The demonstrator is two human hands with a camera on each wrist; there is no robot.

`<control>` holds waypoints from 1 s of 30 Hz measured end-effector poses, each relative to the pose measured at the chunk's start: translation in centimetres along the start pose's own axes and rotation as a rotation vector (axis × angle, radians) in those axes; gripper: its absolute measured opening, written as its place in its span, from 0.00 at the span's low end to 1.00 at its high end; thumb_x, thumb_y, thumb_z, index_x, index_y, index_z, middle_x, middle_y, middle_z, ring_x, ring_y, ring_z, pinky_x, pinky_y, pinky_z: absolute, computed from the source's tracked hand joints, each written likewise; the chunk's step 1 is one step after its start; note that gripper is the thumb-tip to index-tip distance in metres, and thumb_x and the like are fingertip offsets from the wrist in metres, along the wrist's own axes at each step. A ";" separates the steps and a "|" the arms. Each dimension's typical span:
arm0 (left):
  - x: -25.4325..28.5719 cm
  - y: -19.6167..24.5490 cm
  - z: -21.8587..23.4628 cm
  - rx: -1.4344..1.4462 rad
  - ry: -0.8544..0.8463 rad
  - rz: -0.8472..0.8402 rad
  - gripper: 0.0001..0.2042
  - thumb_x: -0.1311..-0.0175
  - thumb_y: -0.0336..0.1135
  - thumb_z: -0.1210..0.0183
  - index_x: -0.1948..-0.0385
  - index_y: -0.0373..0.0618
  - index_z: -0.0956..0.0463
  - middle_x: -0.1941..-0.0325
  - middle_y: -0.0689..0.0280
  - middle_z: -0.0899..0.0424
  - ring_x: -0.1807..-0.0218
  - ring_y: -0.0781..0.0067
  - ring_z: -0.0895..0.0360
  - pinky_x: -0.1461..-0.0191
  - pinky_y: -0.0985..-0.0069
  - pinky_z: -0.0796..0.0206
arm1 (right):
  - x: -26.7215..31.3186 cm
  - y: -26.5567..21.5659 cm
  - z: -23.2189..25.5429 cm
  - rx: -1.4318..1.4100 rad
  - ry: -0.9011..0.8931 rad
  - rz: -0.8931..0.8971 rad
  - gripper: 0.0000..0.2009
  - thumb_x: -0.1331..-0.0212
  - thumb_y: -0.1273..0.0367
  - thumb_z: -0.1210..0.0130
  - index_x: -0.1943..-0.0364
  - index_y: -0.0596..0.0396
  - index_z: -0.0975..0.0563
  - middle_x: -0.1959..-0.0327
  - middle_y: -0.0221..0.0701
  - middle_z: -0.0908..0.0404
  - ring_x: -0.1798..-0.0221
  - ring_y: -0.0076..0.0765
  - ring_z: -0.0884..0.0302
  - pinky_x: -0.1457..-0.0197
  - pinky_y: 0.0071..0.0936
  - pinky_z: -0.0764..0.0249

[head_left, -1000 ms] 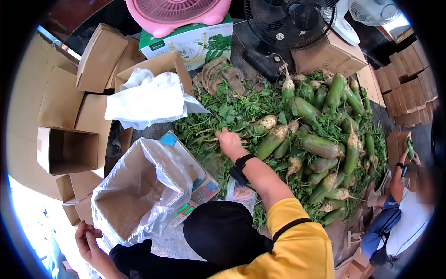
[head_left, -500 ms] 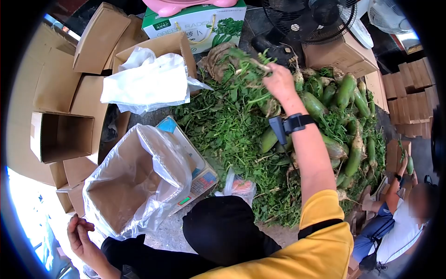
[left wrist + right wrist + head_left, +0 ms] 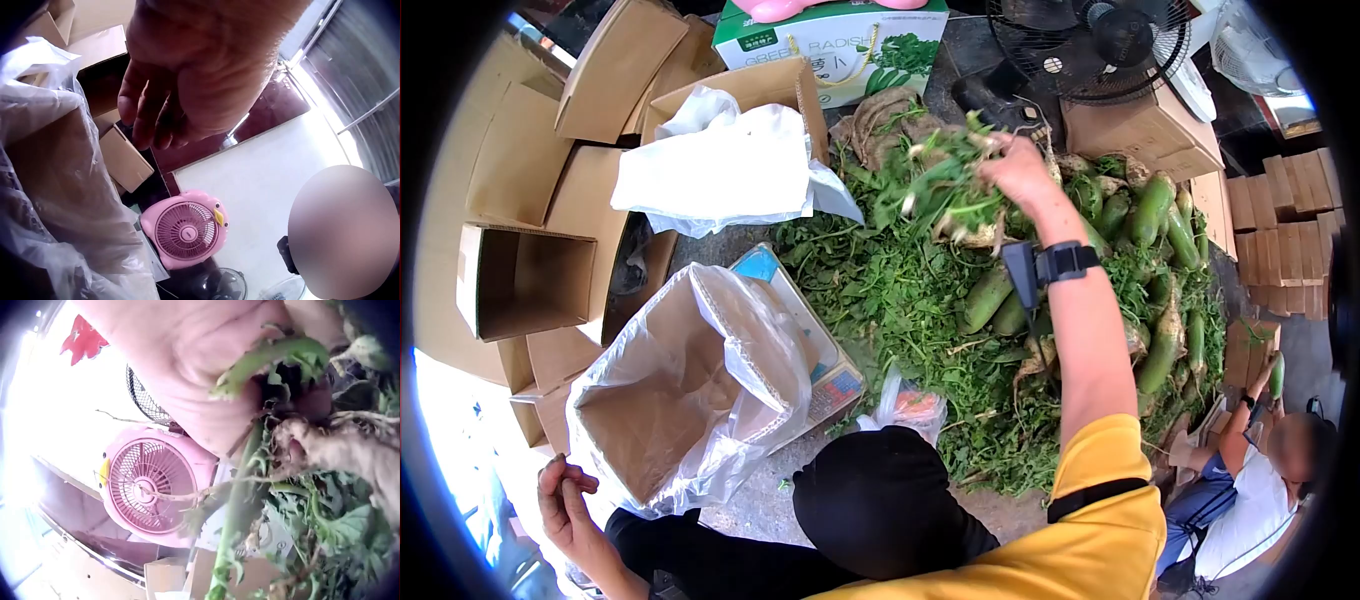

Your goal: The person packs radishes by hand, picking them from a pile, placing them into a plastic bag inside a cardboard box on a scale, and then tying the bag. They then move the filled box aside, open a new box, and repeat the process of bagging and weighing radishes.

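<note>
My right hand grips a bunch of leafy greens above the far part of the pile. In the right wrist view, the fingers of this hand curl round green stems and pale, dirt-covered roots. Large green radishes lie heaped to the right of the hand, and loose leaves spread below it. My left hand hangs beside a cardboard box lined with clear plastic. In the left wrist view, that hand has loosely bent fingers and nothing in them.
A scale stands against the lined box, with a small plastic bag nearby. Behind are a box with white sheeting, a printed radish carton and a black fan. At right, another person holds a radish.
My right hand has come up from the middle of the leaves and moved right and away, carrying the bunch of greens. The left hand stays by the lined box. The head view has shifted slightly.
</note>
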State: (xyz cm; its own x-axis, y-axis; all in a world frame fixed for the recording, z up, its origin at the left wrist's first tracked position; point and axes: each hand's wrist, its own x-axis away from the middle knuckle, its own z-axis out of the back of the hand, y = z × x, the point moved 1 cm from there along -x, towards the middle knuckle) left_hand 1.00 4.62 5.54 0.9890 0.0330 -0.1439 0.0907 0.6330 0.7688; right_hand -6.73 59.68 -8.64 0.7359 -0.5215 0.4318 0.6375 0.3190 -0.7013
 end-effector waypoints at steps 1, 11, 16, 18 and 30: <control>0.1 -0.1 0.1 -0.004 -0.014 -0.010 0.10 0.34 0.24 0.54 0.54 0.35 0.28 0.65 0.63 0.26 0.68 0.78 0.30 0.62 0.83 0.36 | -1.5 0.7 1.0 0.054 0.003 0.000 0.24 0.48 0.72 0.43 0.43 0.54 0.31 0.58 0.34 0.27 0.66 0.22 0.28 0.62 0.22 0.27; 0.3 -0.2 0.6 -0.055 0.019 0.030 0.11 0.35 0.23 0.55 0.54 0.35 0.29 0.65 0.63 0.26 0.68 0.78 0.29 0.62 0.83 0.36 | -3.9 6.2 -4.5 0.687 0.108 0.209 0.27 0.52 0.60 0.38 0.46 0.50 0.30 0.42 0.43 0.34 0.56 0.39 0.24 0.49 0.30 0.26; 0.3 -0.1 0.2 -0.063 -0.057 -0.012 0.10 0.34 0.25 0.55 0.55 0.37 0.28 0.68 0.65 0.27 0.69 0.78 0.30 0.64 0.83 0.36 | 1.3 6.6 -15.5 0.895 -0.282 0.382 0.53 0.70 0.51 0.29 0.34 0.30 0.49 0.28 0.36 0.60 0.30 0.56 0.53 0.39 0.62 0.41; 0.4 0.0 0.1 -0.063 -0.060 -0.005 0.10 0.35 0.25 0.55 0.56 0.37 0.28 0.68 0.64 0.27 0.69 0.78 0.30 0.64 0.83 0.36 | 1.3 7.3 -18.5 0.847 -0.243 0.402 0.53 0.70 0.51 0.29 0.34 0.31 0.50 0.28 0.34 0.59 0.29 0.55 0.56 0.42 0.66 0.41; 0.6 -0.6 0.2 -0.076 -0.039 0.063 0.09 0.36 0.22 0.54 0.58 0.38 0.27 0.70 0.66 0.27 0.70 0.79 0.30 0.65 0.84 0.38 | 3.9 7.9 -20.3 0.582 -0.125 0.650 0.12 0.57 0.75 0.48 0.64 0.53 0.27 0.64 0.41 0.27 0.60 0.51 0.26 0.60 0.40 0.26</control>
State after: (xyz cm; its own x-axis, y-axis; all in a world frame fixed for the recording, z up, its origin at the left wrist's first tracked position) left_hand 1.59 4.09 5.11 0.9964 0.0451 -0.0715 0.0209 0.6877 0.7257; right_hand -3.51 44.08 -24.00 0.9913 -0.0168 0.1307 0.0737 0.8928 -0.4444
